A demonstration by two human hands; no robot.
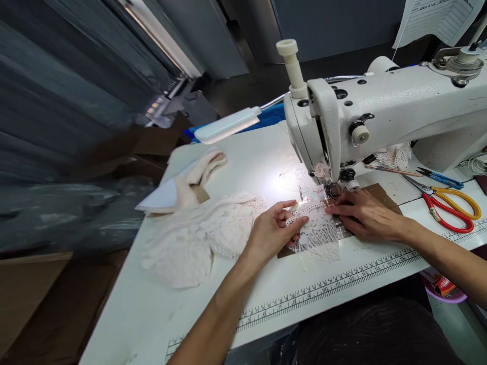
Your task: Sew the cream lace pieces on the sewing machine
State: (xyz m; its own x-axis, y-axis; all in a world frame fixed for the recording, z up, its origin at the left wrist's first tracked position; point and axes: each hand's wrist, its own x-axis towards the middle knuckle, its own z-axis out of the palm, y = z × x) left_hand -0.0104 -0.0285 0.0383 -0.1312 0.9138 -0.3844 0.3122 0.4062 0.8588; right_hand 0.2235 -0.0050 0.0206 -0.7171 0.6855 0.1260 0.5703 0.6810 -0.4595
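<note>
White lace fabric point(319, 235) lies under the needle area of a white sewing machine point(384, 109). My left hand point(272, 230) pinches the left edge of the lace between thumb and fingers. Close to the presser foot point(332, 190), my right hand point(361, 213) rests low on the machine bed, its fingertips at the right edge of the lace. Its fingers are bent and partly overlap, so whether they grip the lace is unclear. More cream lace point(198, 238) is heaped left of my left hand, and a bright lamp lights the stitching spot.
Scissors with red and yellow handles point(452, 205) and blue thread snips point(441, 177) lie at the right. A folded cream piece point(190, 182) sits at the table's left edge. A lamp head point(228, 124) juts out left of the machine. Printed ruler marks point(327, 289) run along the front edge.
</note>
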